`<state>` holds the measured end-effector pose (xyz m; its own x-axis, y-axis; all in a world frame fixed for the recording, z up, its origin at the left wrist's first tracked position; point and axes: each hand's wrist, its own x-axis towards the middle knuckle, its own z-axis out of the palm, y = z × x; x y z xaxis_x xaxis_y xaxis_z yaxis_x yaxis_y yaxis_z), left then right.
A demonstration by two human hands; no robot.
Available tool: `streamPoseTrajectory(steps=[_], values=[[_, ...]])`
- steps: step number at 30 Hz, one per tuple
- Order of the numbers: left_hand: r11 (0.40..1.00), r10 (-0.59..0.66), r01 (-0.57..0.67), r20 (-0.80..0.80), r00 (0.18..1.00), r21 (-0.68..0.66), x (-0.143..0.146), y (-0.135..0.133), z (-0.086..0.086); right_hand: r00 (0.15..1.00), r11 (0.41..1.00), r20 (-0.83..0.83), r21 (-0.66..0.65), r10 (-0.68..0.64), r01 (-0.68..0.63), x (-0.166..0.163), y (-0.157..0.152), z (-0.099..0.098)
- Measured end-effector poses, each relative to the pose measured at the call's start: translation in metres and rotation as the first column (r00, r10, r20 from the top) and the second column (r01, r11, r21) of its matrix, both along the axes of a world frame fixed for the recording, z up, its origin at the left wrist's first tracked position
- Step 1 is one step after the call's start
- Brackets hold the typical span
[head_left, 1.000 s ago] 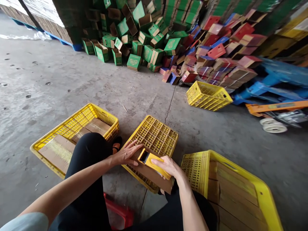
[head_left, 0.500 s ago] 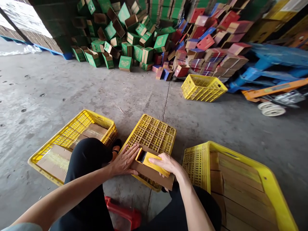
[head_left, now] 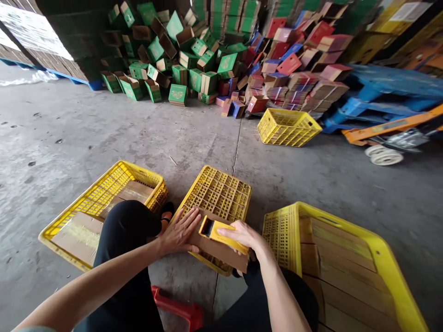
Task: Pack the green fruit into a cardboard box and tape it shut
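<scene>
My left hand point(head_left: 182, 233) lies flat with fingers stretched out, pressing the left end of a brown cardboard piece point(head_left: 221, 253). My right hand point(head_left: 240, 235) is closed around a yellow hand tool point(head_left: 219, 230) with a dark slot in its front end; its exact kind is unclear. The tool rests on or just above the cardboard, to the right of my left fingers. Beneath the cardboard is a yellow plastic crate point(head_left: 226, 186), turned bottom up between my knees.
Left stands a yellow crate point(head_left: 83, 198) with taped cartons point(head_left: 79, 235); right, another crate point(head_left: 387, 249) packed with cartons point(head_left: 353, 281). A red plastic piece point(head_left: 178, 309) lies below. Further off are a yellow crate point(head_left: 289, 129), green boxes point(head_left: 178, 94), blue pallets point(head_left: 380, 97) and an orange pallet jack point(head_left: 387, 131).
The yellow tool in my right hand has shifted slightly to the right along the cardboard, away from my left fingers. My left hand stays in place. The view has turned slightly.
</scene>
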<state>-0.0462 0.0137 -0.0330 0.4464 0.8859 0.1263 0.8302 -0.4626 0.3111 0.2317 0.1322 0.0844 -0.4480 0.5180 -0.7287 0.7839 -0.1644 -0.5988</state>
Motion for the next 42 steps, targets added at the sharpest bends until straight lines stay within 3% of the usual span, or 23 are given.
streamPoseTrajectory(steps=[6,12,17,22,29,34,38,42], values=[[0.994,-0.098,0.101,0.069,0.993,-0.041,0.019,0.002,-0.003,1.000,1.000,0.002,0.017,-0.024,0.024,0.000,-0.004,0.001],[0.992,-0.075,0.085,0.105,0.992,-0.097,0.019,0.000,-0.002,0.999,0.999,-0.031,-0.019,-0.030,0.029,0.003,-0.007,0.005],[0.993,-0.102,0.102,0.004,0.995,-0.058,0.018,0.000,-0.002,0.999,0.999,-0.017,-0.030,-0.043,0.043,0.021,-0.007,0.011],[0.993,-0.100,0.099,-0.007,0.995,-0.067,0.017,0.002,-0.004,0.998,0.997,0.033,0.049,-0.056,0.055,0.042,-0.009,0.013],[0.996,-0.060,0.058,-0.027,0.998,-0.061,0.031,-0.004,-0.007,0.999,0.998,0.015,0.063,-0.031,0.030,0.040,-0.011,0.011],[0.987,-0.150,0.151,-0.024,0.988,0.056,0.050,-0.008,-0.022,0.998,0.996,0.045,0.078,-0.042,0.039,0.039,-0.015,0.014],[0.965,-0.219,0.224,-0.049,0.974,0.137,0.033,0.010,-0.027,0.995,0.992,0.029,0.077,-0.099,0.096,0.032,-0.020,0.012],[0.947,-0.302,0.304,-0.040,0.953,0.102,0.009,0.035,-0.020,0.990,0.989,-0.026,0.043,-0.141,0.142,0.020,-0.021,0.009]])
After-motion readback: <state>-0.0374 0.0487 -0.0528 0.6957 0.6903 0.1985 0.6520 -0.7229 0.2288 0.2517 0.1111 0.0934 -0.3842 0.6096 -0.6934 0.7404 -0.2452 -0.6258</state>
